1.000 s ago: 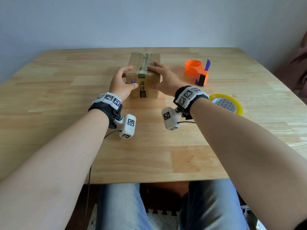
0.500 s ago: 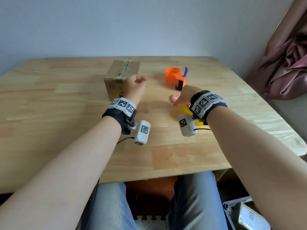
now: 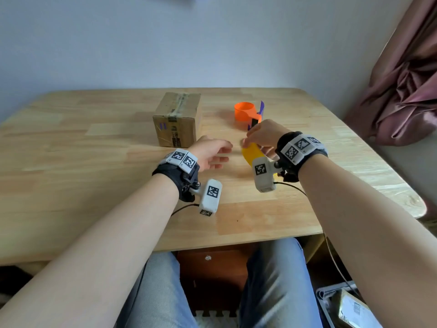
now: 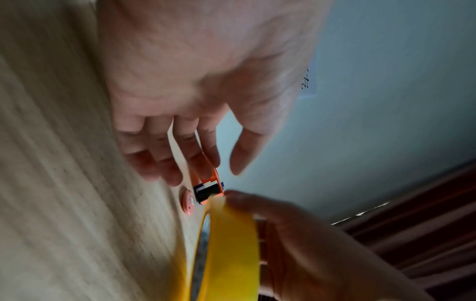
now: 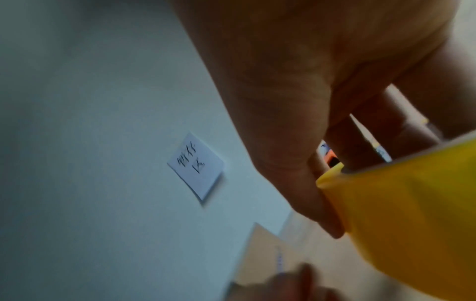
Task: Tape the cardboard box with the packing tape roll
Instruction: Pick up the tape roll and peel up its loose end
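Two hands hover over the wooden table [image 3: 99, 176]; the right hand [image 3: 264, 136] curls thumb and fingers around the yellow tape roll [image 3: 251, 153], held up on edge off the surface (its side is blurred in the wrist views); the left hand [image 3: 209, 153] is spread loosely with relaxed fingers, holding nothing, just beside the roll; behind it the cardboard box [image 3: 177, 120] sits upright with tape along its top; an orange dispenser [image 3: 247, 112] stands beyond the right hand.
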Tool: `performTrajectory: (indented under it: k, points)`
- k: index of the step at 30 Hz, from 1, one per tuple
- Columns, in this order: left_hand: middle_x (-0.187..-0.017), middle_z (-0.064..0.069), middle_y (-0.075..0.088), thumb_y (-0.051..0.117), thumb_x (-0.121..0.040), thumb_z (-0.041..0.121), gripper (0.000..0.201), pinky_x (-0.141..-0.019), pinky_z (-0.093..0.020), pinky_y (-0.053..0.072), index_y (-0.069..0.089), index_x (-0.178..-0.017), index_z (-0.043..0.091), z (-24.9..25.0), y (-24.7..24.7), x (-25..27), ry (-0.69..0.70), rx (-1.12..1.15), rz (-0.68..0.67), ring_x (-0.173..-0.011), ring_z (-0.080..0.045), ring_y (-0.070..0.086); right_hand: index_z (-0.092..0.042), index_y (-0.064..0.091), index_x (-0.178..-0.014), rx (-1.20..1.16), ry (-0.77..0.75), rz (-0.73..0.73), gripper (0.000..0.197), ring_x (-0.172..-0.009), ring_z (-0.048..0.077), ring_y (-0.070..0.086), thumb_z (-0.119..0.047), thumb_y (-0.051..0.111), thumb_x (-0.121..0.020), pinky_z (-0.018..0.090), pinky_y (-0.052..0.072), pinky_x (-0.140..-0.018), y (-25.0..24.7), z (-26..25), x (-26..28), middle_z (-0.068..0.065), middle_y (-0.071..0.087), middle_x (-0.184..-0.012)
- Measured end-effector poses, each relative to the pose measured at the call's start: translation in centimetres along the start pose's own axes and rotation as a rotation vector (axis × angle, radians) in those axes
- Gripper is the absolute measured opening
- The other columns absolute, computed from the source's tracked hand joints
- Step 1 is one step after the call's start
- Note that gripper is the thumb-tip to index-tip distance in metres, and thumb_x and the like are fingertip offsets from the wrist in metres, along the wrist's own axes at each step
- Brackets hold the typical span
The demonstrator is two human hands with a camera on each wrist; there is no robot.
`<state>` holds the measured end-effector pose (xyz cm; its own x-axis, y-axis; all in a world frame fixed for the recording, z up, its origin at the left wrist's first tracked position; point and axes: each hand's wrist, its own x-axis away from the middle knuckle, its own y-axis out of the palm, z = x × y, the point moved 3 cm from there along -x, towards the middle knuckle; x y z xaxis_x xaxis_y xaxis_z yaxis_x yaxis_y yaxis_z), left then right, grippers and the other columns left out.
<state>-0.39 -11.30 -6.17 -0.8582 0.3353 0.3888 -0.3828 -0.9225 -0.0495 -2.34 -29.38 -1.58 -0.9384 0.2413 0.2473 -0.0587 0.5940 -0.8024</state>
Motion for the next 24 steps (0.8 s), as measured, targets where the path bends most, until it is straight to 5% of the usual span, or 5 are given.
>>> performTrajectory:
  k: [4,8,12,17,24]
  points:
    - [-0.108,-0.003,0.076,0.075,-0.087,0.045,0.035,-0.085,-0.038,0.05,0.07,-0.106,0.016,-0.3,-1.0,0.7,0.049,-0.035,-0.072,-0.097,-0.027,0.071,-0.017,0.066,-0.133,-0.417,-0.081,-0.14,0.043,-0.086,0.023,0.072,-0.025,0.078,-0.093,0.034,0.062,-0.076,1.1,-3.1,1.2,0.01,0.074,-0.108]
    - [-0.109,-0.004,0.079,0.078,-0.081,0.047,0.037,-0.095,-0.041,0.057,0.076,-0.108,0.024,-0.7,-3.9,0.8,0.263,-0.053,0.079,-0.108,-0.028,0.073,-0.018,0.06,-0.139,-0.725,-0.171,-0.228,0.038,-0.078,0.026,0.079,-0.019,0.066,-0.102,0.035,0.066,-0.066,3.6,-5.3,1.8,0.016,0.076,-0.108]
    - [-0.111,0.0,0.078,0.081,-0.084,0.031,0.02,-0.094,-0.034,0.054,0.076,-0.103,0.028,-1.9,-6.1,0.9,0.303,-0.12,0.096,-0.106,-0.018,0.071,-0.028,0.06,-0.138,-0.375,-0.247,-0.103,0.04,-0.082,0.03,0.078,-0.041,0.066,-0.1,0.048,0.068,-0.07,4.6,-6.5,0.7,0.011,0.073,-0.107]
    - [-0.113,0.0,0.078,0.081,-0.085,0.026,0.024,-0.097,-0.035,0.055,0.076,-0.109,0.024,-2.3,-7.0,1.0,0.308,-0.109,0.067,-0.109,-0.019,0.071,-0.029,0.057,-0.146,-0.153,-0.38,-0.092,0.047,-0.105,0.023,0.066,-0.047,0.058,-0.103,0.041,0.067,-0.075,5.0,-7.6,-0.3,0.003,0.059,-0.143]
    - [-0.109,-0.004,0.078,0.079,-0.087,0.033,0.021,-0.088,-0.031,0.056,0.076,-0.105,0.022,-1.6,-7.3,0.3,0.324,-0.09,0.107,-0.105,-0.021,0.073,-0.03,0.07,-0.133,-0.082,-0.564,0.024,0.038,-0.117,0.015,0.064,-0.044,0.068,-0.098,0.034,0.052,-0.1,4.6,-7.7,-1.1,-0.002,0.065,-0.142]
